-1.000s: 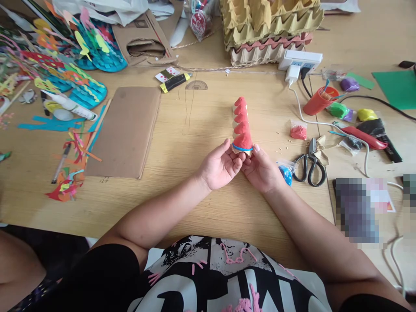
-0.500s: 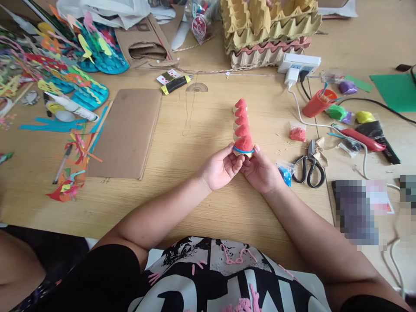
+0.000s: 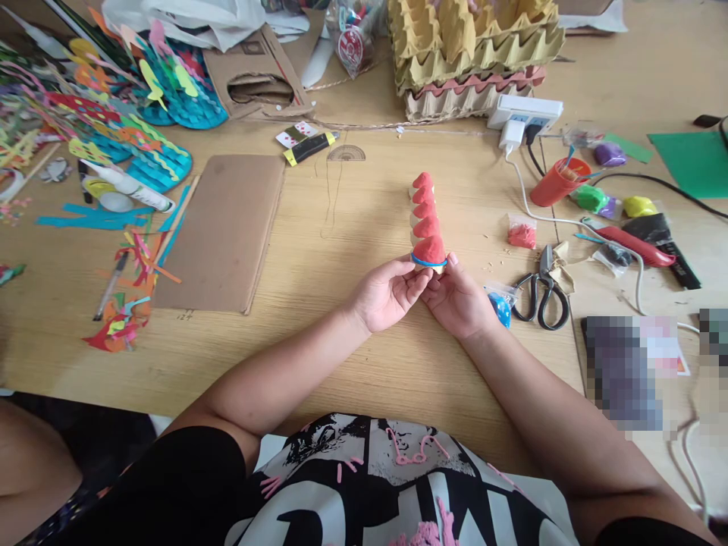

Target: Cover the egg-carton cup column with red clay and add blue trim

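Between my two hands is an egg carton strip [image 3: 425, 227], a row of several cups coated in red with pale sides. A thin blue band runs around the rim of its nearest cup. My left hand [image 3: 390, 294] grips that near end from the left, thumb at the rim and fingers curled below. From the right, my right hand [image 3: 459, 297] holds the same end, its thumb against the blue band. Fingers of both hands meet under the strip, and their tips are partly hidden. Beside my right hand lies a small bag of blue clay [image 3: 501, 306].
Black-handled scissors [image 3: 544, 292], a bag of red clay [image 3: 522, 231] and a red cup [image 3: 559, 182] lie to the right. A cardboard sheet [image 3: 219, 231] and coloured scraps [image 3: 122, 322] are left. Stacked egg trays [image 3: 478, 57] and a power strip [image 3: 535, 111] stand at the back.
The strip's near end has tilted or shifted very slightly, with both hands still on it. The whole view has moved a few pixels; nothing else differs.
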### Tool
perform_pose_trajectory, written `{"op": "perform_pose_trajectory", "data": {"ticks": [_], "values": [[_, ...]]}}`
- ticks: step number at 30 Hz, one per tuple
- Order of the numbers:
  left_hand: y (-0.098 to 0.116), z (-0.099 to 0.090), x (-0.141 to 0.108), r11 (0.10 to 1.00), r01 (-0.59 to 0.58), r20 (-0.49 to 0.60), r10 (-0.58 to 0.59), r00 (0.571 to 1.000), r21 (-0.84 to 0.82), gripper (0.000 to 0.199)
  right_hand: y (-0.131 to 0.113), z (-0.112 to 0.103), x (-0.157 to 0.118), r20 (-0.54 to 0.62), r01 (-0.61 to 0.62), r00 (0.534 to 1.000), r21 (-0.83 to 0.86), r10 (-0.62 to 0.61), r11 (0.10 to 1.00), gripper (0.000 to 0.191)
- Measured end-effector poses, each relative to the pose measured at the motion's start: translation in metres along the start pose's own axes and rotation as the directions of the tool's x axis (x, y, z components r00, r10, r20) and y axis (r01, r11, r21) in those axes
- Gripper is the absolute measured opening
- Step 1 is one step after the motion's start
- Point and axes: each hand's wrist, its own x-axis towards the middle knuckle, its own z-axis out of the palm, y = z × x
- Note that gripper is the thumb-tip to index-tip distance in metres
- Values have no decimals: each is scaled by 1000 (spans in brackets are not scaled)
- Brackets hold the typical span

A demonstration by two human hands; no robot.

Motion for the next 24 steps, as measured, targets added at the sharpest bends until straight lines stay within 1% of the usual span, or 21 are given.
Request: {"op": "perform_pose_trajectory", "data": {"ticks": [5, 9, 12, 15, 17, 24], "values": [[0, 2, 0, 1000, 19, -54, -20, 998, -17, 29, 2, -3, 1, -9, 6, 1000, -16, -6, 1000, 43], [0, 4, -2, 999, 41, -87, -43, 995, -30, 24, 3, -5, 2, 1, 0, 1000, -8, 0, 1000, 44], [0, 5, -3, 998, 51, -77, -53, 996, -27, 24, 3, -5, 1, 8, 4, 1000, 0, -4, 1000, 44], [1, 4, -4, 999, 48, -42, -49, 998, -23, 30, 2, -4, 1, 4, 0, 1000, -1, 0, 1000, 44], [2, 4, -4, 998, 50, -37, -51, 998, -23, 32, 2, -4, 1, 0, -6, 1000, -5, 6, 1000, 43], [1, 7, -3, 998, 60, -95, -62, 994, -31, 24, 2, -3, 1, 1, -1, 1000, -10, 1, 1000, 41]]}}
